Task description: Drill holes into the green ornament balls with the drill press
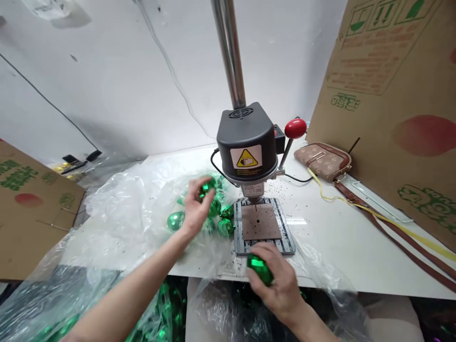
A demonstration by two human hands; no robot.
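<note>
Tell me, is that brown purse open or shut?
Shut. The purse has its flap folded down over the front.

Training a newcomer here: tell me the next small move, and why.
Probably move the green ball in the right hand up onto the drill table: it is held just in front of the bare table, and the left hand grips a second ball.

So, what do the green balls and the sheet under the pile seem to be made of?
The green balls: probably plastic with a metallic, faceted finish, judging by the sharp glints. The sheet: thin clear plastic film; it is see-through, wrinkled and shiny.
</note>
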